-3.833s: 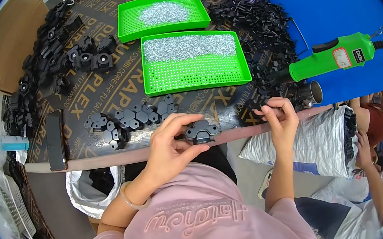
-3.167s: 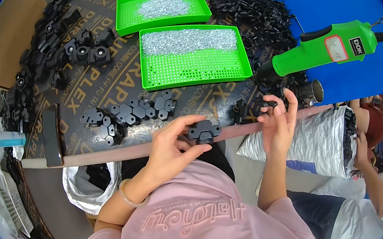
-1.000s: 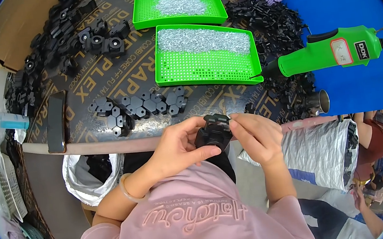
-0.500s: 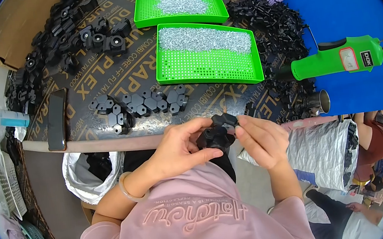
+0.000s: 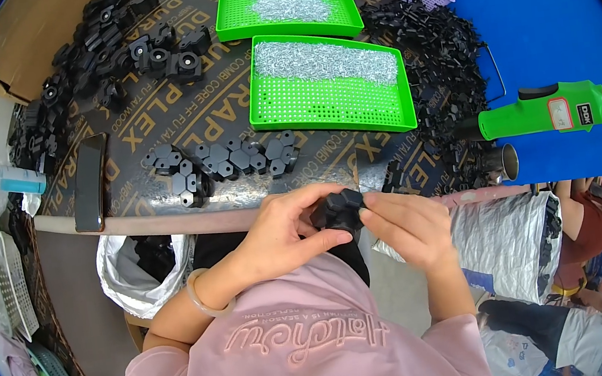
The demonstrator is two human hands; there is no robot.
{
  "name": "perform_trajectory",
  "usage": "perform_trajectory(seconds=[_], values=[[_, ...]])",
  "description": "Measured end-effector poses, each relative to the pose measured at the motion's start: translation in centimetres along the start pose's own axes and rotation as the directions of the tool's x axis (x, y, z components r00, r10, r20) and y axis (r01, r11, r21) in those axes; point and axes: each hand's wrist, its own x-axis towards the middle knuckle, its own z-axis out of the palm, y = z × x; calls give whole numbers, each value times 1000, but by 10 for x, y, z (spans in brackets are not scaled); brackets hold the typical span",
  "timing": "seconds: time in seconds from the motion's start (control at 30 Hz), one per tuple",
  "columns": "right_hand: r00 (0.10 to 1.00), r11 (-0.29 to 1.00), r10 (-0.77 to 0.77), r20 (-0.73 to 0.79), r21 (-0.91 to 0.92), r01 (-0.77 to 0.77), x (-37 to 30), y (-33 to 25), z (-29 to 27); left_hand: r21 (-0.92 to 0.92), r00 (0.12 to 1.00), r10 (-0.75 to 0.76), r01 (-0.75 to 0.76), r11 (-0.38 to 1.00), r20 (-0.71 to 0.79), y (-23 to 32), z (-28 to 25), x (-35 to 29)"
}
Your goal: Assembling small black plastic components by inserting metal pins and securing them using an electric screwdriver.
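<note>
Just in front of the table's near edge, my left hand (image 5: 274, 234) is wrapped around a black plastic part (image 5: 339, 213) with angular, faceted faces. The thumb lies along its near side and the fingers curl behind it. My right hand (image 5: 413, 228) pinches the right side of this part with thumb and fingertips. A smaller black piece appears to sit on top of the larger one; whether the two are fully joined cannot be made out. Similar black hexagon-patterned parts (image 5: 233, 159) lie in a short row on the table beyond my hands.
Two green trays (image 5: 333, 109) of small silver screws stand mid-table. A green electric screwdriver (image 5: 555, 112) hangs at right above a metal cup (image 5: 506, 162). Small black pieces (image 5: 446, 87) are heaped beside the trays. A phone (image 5: 91, 183) lies left; white sacks (image 5: 507, 245) stand below the edge.
My right hand has brought the smaller black piece down and left onto the part in my left hand. The hanging screwdriver has swung a little to the right and down.
</note>
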Motion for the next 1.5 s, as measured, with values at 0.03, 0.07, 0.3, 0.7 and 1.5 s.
perform_trajectory(seconds=[0.03,0.07,0.3,0.7,1.5], values=[[992,986,97,75,131,-106,0,0,-1,-28,999,29,-30,999,-26,-1,0,0],[992,986,97,75,128,-106,0,1,-2,-29,999,31,-31,999,-24,-3,0,0],[918,812,381,108,435,-389,-11,-6,2,-98,996,80,-82,992,-27,7,0,0],[689,324,656,309,709,-626,-16,-26,23,-60,965,254,-258,964,-72,-5,-3,-8],[880,880,470,-75,118,-460,24,-21,103,972,847,477,200,127,-236,67,-190,44]])
